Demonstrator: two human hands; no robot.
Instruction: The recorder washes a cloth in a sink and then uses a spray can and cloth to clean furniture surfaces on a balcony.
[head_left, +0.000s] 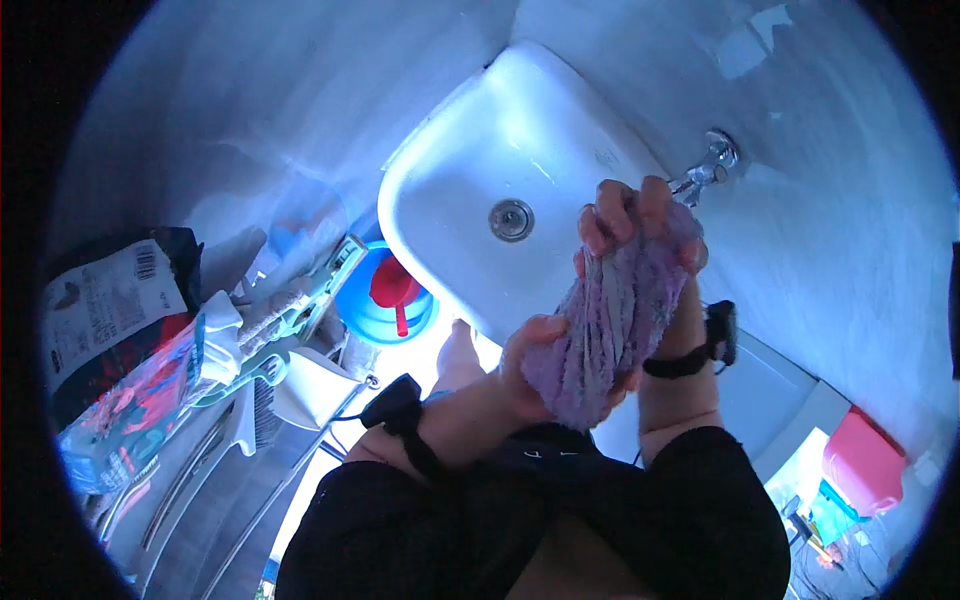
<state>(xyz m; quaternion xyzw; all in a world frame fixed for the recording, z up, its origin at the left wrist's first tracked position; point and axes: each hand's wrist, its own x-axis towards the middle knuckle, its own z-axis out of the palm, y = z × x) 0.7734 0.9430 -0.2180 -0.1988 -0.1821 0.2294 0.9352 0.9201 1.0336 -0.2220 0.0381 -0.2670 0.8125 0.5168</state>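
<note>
A purple, bunched cloth is gripped between both of my hands, over the near right side of a white sink. At the cloth's upper end, the fingers of my right hand curl around it, close to a metal tap on the wall. The lower end is held by my left hand, partly covered by the cloth. A round metal drain shows in the sink. Each wrist wears a dark strap with a small device.
Left of the sink stands a blue bucket with a red dipper. Brushes, a white dustpan and plastic packages crowd the left side. A pink container is at the lower right.
</note>
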